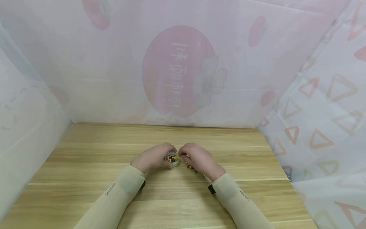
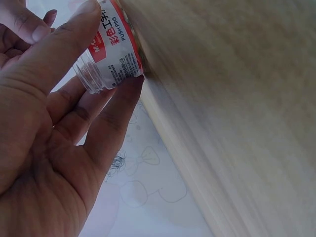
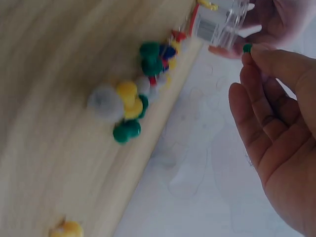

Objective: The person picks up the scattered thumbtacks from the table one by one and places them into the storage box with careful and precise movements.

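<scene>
My left hand (image 1: 155,156) grips a small clear jar (image 2: 116,47) of push pins between thumb and fingers. The jar stands on the table, its red-and-white label facing the left wrist view. Through its mouth, in the head view, colored pins (image 1: 172,158) show inside. Close by the mouth, on the right, is my right hand (image 1: 200,160). Its thumb and forefinger pinch a green push pin (image 3: 247,48), mostly covered by the fingertips. Loose push pins (image 3: 127,92) in yellow, green, white, red and blue lie on the table beneath the right hand.
A single yellow push pin (image 3: 71,230) lies apart from the others. The wooden table (image 1: 100,149) ends at a printed cloth wall (image 1: 120,95) at the back, with more cloth on both sides. Dark bands (image 1: 211,189) sit at the wrists.
</scene>
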The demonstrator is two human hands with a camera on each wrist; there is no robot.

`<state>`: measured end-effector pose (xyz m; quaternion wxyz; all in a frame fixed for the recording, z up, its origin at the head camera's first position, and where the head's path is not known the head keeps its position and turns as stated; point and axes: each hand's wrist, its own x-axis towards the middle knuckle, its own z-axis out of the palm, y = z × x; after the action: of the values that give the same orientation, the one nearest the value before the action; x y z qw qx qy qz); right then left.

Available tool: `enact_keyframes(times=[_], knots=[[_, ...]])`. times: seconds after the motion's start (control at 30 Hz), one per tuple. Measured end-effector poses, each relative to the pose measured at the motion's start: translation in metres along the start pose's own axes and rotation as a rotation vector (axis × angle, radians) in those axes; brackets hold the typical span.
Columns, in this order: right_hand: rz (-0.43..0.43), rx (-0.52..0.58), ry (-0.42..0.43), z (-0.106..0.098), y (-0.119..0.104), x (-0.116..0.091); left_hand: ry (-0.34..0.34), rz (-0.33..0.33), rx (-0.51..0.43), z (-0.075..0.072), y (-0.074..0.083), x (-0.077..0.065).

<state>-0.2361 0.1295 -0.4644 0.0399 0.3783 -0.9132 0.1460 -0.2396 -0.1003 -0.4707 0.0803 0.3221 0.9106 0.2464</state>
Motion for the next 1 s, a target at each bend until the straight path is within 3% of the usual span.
enact_keyframes(times=[0.3, 0.63, 1.0], knots=[[0.03, 0.043, 0.015, 0.007, -0.006, 0.002, -0.005, 0.001, 0.006, 0.0, 0.0, 0.001], [0.058, 0.055, -0.015, 0.002, 0.01, -0.001, 0.006, 0.007, 0.003, 0.0, 0.001, 0.0], [0.022, -0.032, -0.098, -0.005, 0.029, -0.007, 0.0, -0.012, -0.011, 0.001, 0.0, 0.0]])
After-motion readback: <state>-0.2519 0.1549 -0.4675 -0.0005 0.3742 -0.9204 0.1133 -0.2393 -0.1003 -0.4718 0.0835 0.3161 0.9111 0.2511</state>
